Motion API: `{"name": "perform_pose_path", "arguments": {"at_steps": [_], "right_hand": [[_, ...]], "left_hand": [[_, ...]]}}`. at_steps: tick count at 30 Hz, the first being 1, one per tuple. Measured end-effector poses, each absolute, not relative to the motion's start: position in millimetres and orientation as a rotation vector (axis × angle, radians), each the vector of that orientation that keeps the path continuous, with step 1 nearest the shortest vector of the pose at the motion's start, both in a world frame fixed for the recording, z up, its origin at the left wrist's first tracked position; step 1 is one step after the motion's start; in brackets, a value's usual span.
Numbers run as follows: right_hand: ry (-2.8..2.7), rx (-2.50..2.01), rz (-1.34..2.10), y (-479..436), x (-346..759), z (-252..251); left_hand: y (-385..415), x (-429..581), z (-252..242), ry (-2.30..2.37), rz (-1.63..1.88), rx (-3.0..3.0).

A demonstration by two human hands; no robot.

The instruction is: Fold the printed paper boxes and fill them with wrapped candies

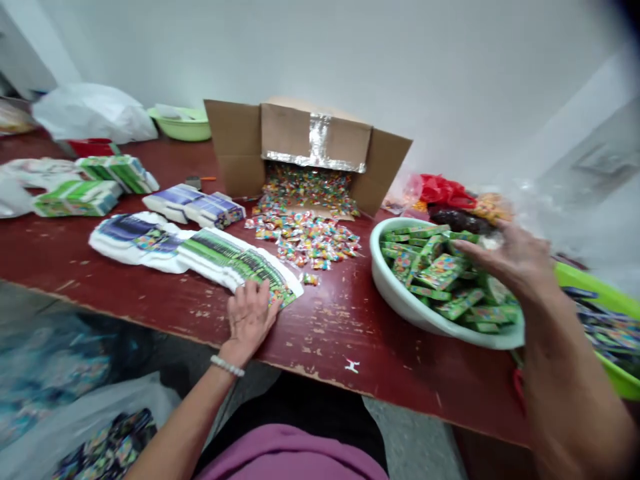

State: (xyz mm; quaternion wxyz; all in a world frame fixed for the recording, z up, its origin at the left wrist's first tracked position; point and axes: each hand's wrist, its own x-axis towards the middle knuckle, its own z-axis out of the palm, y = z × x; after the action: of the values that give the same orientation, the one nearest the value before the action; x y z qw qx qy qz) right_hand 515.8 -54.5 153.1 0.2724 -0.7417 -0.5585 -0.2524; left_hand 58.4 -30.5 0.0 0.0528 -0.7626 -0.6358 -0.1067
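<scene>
A fanned row of flat printed cartons [215, 250], green at the right and purple at the left, lies across the red table. At its right end my left hand [253, 317] has bent fingers and thumb closed on the edge of a green flat carton [284, 293]. Over the right part of a pale basin [387, 283] hangs my right hand [520, 257], slightly blurred, thumb and fingers apart with nothing visible in them. Filled small green boxes [440, 273] are heaped in this basin. Wrapped candies [313, 237] spill from a cardboard box [240, 143] in front of me.
Purple carton stacks [195, 203] and green carton stacks [80, 198] stand at the left. A lime-green basin [613, 367] with purple packs is at far right. Red-handled scissors [519, 387] lie near the right forearm. Bags of packets [107, 437] sit below the table edge.
</scene>
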Motion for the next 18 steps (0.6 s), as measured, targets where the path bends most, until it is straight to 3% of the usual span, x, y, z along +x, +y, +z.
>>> {"name": "perform_pose_path", "arguments": {"at_steps": [3, 6, 8, 12, 18], "right_hand": [[-1.501, -1.982, -0.739, -72.2, 482.5, 147.3], [-1.619, -1.598, -0.674, -91.8, 395.9, 126.3], [-1.824, -1.478, -0.356, -89.2, 330.1, 95.7], [-1.968, -1.773, 0.145, -54.6, 237.9, 19.1], [-1.738, -1.994, 0.281, -32.7, 210.9, -28.0]], "left_hand": [[-30.3, 64.9, 6.7, -1.923, -0.202, -2.313], [-29.3, 65.4, 10.4, -1.913, -0.169, -2.313], [-28.0, 63.8, 9.8, -1.905, -0.17, -2.316], [-27.0, 60.7, 1.4, -1.874, -0.223, -2.301], [-28.6, 57.4, -12.6, -1.879, -0.294, -2.29]]}}
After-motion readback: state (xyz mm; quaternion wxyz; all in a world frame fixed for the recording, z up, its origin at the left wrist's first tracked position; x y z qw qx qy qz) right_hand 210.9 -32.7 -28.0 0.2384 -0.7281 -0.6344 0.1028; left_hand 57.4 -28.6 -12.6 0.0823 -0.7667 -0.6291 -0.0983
